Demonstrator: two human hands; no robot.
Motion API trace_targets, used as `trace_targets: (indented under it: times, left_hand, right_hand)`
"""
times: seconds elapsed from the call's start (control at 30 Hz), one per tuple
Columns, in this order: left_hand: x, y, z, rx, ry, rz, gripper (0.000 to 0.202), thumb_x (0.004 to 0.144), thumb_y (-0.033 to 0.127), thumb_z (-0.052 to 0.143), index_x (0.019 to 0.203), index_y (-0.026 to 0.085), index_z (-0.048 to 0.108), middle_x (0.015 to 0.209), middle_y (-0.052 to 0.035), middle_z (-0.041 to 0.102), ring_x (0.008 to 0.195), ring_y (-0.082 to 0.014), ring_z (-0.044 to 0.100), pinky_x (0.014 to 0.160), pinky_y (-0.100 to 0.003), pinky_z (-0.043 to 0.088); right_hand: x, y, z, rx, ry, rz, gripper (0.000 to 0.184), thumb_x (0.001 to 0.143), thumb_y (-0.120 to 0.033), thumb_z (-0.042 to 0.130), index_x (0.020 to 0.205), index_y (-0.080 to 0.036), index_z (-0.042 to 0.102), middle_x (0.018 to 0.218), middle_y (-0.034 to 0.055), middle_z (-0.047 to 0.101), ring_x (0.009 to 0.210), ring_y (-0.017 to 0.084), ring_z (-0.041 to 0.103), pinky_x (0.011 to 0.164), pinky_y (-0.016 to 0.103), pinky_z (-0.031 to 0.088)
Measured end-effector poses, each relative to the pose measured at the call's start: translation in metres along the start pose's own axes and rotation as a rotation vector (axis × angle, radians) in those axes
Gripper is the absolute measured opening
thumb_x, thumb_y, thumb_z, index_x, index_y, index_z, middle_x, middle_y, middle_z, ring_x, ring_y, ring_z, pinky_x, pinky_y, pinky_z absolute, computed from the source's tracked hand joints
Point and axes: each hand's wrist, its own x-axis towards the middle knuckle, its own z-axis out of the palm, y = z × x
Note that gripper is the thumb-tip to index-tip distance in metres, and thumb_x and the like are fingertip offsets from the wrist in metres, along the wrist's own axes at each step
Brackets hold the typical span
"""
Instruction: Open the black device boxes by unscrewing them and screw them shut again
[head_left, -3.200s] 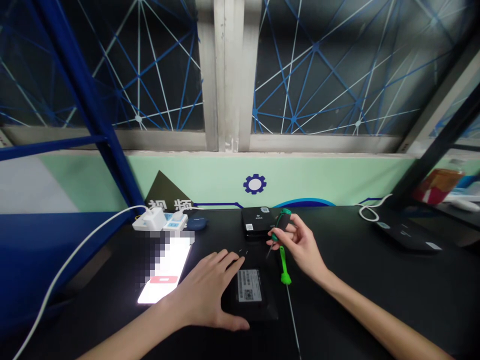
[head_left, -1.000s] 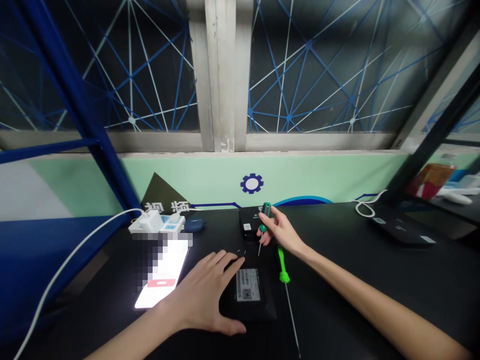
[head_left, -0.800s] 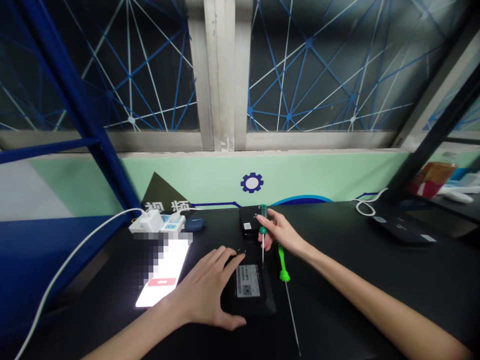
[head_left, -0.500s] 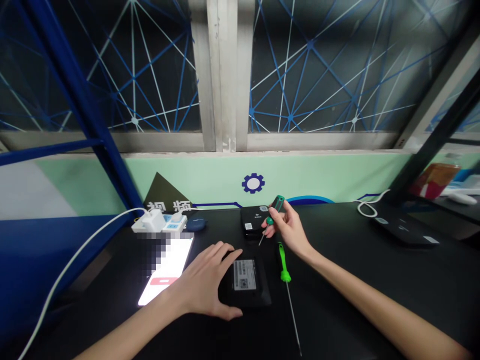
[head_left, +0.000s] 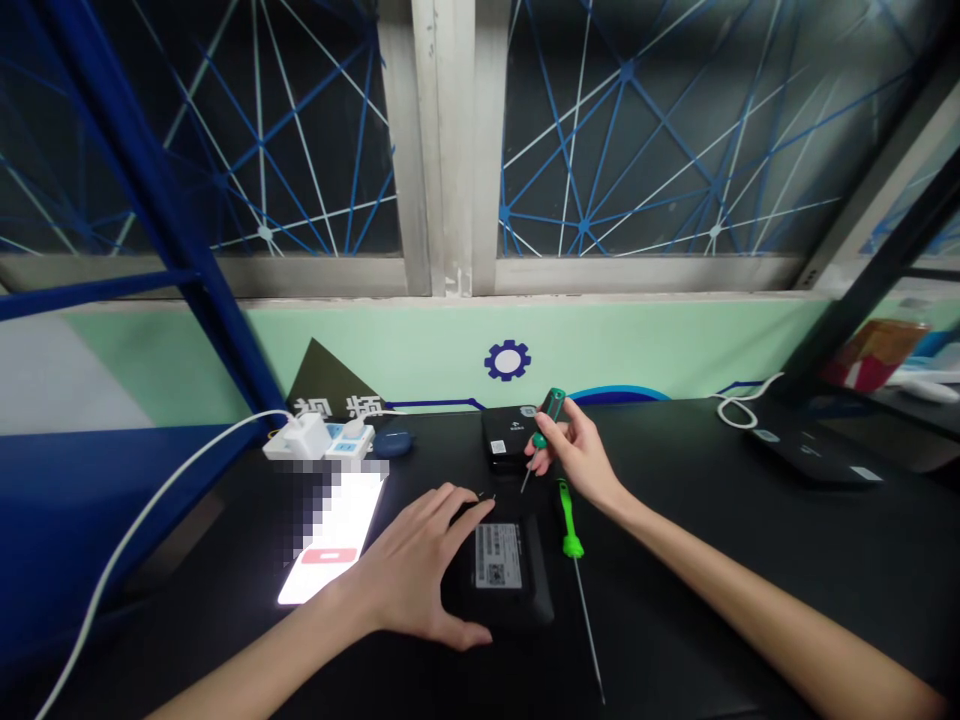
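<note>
The wide-spread left hand [head_left: 420, 565] clasps a black device [head_left: 501, 560]; the closed right hand [head_left: 579, 455] holds a green-and-black screwdriver [head_left: 540, 440] beyond its far edge.

Reads 视频 [head_left: 365, 407] on dark triangle [head_left: 318, 372] | shows gear sign [head_left: 508, 361] on green wall [head_left: 420, 350] | illegible on label [head_left: 498, 556] of black device [head_left: 537, 590]
</note>
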Motion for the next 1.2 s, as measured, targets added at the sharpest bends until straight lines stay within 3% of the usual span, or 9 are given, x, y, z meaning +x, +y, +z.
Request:
trace_targets:
  times: [0.4, 0.6, 0.97, 1.2]
  left_hand:
    - [0.001, 0.005, -0.002, -0.005, -0.003, 0.072, 0.114, 0.058, 0.072, 0.074, 0.151, 0.019, 0.031, 0.144, -0.0157, 0.043, 0.132, -0.0427, 0.039, 0.109, -0.056, 0.035]
    - [0.002, 0.005, 0.0, -0.031, 0.003, 0.066, 0.113, 0.057, 0.069, 0.075, 0.15, 0.02, 0.033, 0.142, -0.0144, 0.044, 0.131, -0.0418, 0.04, 0.109, -0.055, 0.035]
    - [0.002, 0.007, 0.0, -0.034, -0.018, 0.058, 0.115, 0.054, 0.067, 0.078, 0.15, 0.021, 0.033, 0.143, -0.0142, 0.043, 0.132, -0.0426, 0.039, 0.112, -0.056, 0.032]
    - [0.002, 0.003, 0.002, -0.04, -0.083, -0.042, 0.12, 0.057, 0.07, 0.075, 0.153, 0.019, 0.025, 0.15, -0.0171, 0.038, 0.138, -0.0462, 0.032, 0.112, -0.06, 0.03]
  right_hand:
    - [0.004, 0.008, -0.002, -0.005, -0.073, 0.204, 0.042, 0.084, -0.057, 0.062, 0.095, -0.021, 0.044, 0.057, -0.0026, 0.066, 0.04, 0.016, 0.064, 0.034, 0.02, 0.047]
    - [0.002, 0.013, -0.001, -0.034, -0.13, 0.182, 0.04, 0.087, -0.057, 0.058, 0.095, -0.021, 0.042, 0.059, -0.0015, 0.067, 0.04, 0.015, 0.065, 0.03, 0.016, 0.04]
    - [0.001, 0.016, 0.001, -0.035, -0.192, 0.195, 0.042, 0.087, -0.058, 0.056, 0.101, -0.021, 0.042, 0.057, -0.0024, 0.066, 0.039, 0.016, 0.064, 0.03, 0.016, 0.041]
    - [-0.006, 0.012, 0.007, -0.088, -0.2, 0.136, 0.045, 0.086, -0.056, 0.059, 0.108, -0.02, 0.041, 0.06, -0.0029, 0.067, 0.04, 0.016, 0.065, 0.032, 0.018, 0.043]
